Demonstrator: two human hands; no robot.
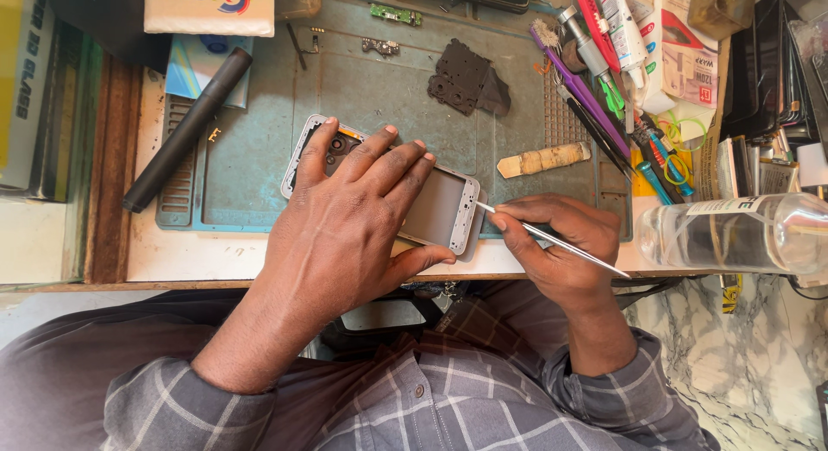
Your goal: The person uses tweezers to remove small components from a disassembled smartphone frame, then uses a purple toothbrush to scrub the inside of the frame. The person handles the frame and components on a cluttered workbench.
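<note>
Left hand (345, 214) pressing flat on white-framed opened phone (448, 211) — right hand (561, 240) pinching thin metal tweezers (552, 239), tip touching phone's end.

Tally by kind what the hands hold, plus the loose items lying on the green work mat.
Opened phone under the left hand: 1
Metal tweezers in the right hand: 1
Small circuit boards on the green mat: 2
Dark cover plate: 1
Black cylinder tool: 1
Taped stick: 1
Total: 7
</note>
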